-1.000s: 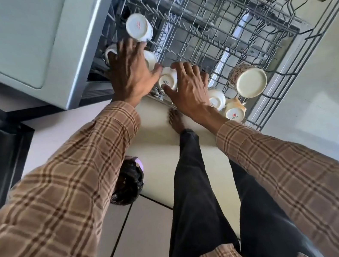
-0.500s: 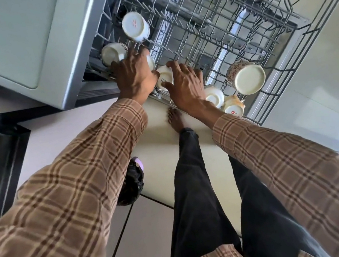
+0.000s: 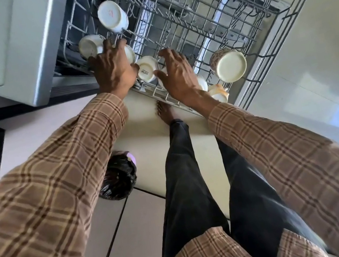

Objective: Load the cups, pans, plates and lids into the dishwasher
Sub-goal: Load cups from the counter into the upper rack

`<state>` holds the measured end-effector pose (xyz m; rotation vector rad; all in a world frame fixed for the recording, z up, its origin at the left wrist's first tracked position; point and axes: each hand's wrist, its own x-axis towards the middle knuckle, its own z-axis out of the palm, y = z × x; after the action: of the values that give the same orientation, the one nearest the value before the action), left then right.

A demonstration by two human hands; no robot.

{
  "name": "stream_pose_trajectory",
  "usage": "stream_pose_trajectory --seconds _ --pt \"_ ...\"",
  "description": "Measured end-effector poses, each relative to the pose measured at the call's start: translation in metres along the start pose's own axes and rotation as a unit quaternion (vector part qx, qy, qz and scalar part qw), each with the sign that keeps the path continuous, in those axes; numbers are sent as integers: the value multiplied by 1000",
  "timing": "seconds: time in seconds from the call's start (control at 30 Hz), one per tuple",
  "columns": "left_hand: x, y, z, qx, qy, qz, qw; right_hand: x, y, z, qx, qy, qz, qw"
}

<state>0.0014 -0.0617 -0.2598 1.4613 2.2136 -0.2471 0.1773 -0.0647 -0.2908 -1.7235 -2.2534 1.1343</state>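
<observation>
While both spread over the rack (image 3: 264, 27), left hand (image 3: 114, 70) covers 1 cup (image 3: 130, 53); right hand (image 3: 177, 74) hovers empty.

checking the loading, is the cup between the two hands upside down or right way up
Upside down: the cup sits in the rack with its printed base facing up.

We found the near edge of the rack (image 3: 253, 81) crowded: upturned cups (image 3: 147, 68) sat in a row from centre-left to centre-right of the frame, with our left hand (image 3: 114, 70) and right hand (image 3: 177, 74) among them. Toward the upper right the wire tines stood bare, leaving open room. The dishwasher wall (image 3: 37, 49) closed off the upper left.
</observation>
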Motion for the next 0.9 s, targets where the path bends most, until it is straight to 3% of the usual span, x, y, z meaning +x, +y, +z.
stream_pose_trajectory --seconds 0.1,0.3,0.4,0.5,0.63,0.9 --pt "-3 0 0 6 -2 -2 1000 -14 21 -21 -5 31 4 999" --pt "-31 19 -1 29 38 -30 998 -50 45 -40 -23 -7 -5 1000" --pt "-47 29 4 41 72 46 995 -56 38 -35 -22 -27 17 999" --pt "-49 34 12 52 14 132 990 -49 31 -22 -25 -23 37 999" --pt "-42 41 10 33 -70 110 991 -42 31 -12 -35 -23 49 998" --pt "-42 48 10 41 -48 76 995 -39 34 -12 -28 -39 47 998"
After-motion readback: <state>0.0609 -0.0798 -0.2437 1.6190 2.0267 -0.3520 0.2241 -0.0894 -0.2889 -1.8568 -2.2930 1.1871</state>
